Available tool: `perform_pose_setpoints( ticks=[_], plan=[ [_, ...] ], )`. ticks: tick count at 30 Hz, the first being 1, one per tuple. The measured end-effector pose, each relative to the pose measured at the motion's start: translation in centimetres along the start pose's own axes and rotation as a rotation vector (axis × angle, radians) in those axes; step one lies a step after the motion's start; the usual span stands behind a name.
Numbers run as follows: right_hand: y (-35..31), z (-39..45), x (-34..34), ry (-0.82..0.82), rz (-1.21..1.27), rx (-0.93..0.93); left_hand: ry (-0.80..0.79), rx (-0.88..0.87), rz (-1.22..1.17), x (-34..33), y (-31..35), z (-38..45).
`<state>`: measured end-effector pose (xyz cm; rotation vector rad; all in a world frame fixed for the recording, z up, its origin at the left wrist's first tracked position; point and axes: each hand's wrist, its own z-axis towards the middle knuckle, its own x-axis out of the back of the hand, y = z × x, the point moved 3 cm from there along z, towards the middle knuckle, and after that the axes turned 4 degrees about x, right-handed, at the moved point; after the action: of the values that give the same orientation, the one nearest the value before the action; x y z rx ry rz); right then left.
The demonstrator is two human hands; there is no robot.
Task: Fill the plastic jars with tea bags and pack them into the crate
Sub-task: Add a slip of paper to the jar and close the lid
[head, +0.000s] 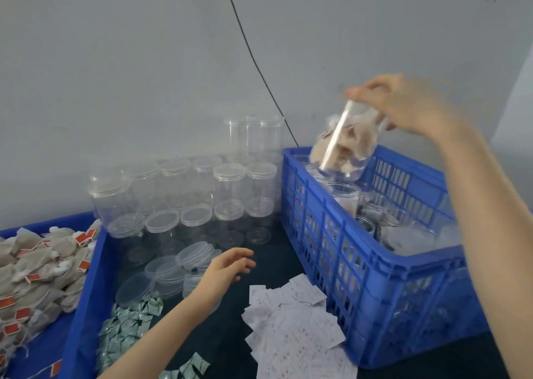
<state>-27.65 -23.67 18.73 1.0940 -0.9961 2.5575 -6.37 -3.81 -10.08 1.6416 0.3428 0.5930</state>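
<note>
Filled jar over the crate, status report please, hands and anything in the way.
Right hand grips filled jar, tilted above blue crate. Left hand open, over loose lids. Crate already holds jars; far corner crowded.

Two bare forearms and two hands are in view. The left hand (227, 266) shows no ring, glove or wristband, and its forearm is uncovered as far as the lower frame edge. The right hand (403, 110) is motion-blurred; no jewellery, watch or glove can be made out on it. The right forearm is likewise unsleeved to the frame edge. No sleeve cuff, marking or tattoo is seen on either arm.
</note>
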Motion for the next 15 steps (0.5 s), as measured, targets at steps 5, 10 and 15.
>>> perform_pose_setpoints(
  ticks=[5, 10, 15],
  plan=[
    [4.9, 1.5, 4.6, 0.152, -0.083, -0.133, -0.015, 0.016, 0.029, -0.4, -0.5, 0.4],
    [9.7, 3.1, 4.3, 0.112, -0.236, -0.257, -0.036, 0.023, 0.037, -0.8, -1.3, 0.9],
    [14.0, 4.6, 0.5, -0.026, -0.355, -0.301, -0.062, 0.041, 0.058, -1.3, -2.3, 1.3]
  ],
)
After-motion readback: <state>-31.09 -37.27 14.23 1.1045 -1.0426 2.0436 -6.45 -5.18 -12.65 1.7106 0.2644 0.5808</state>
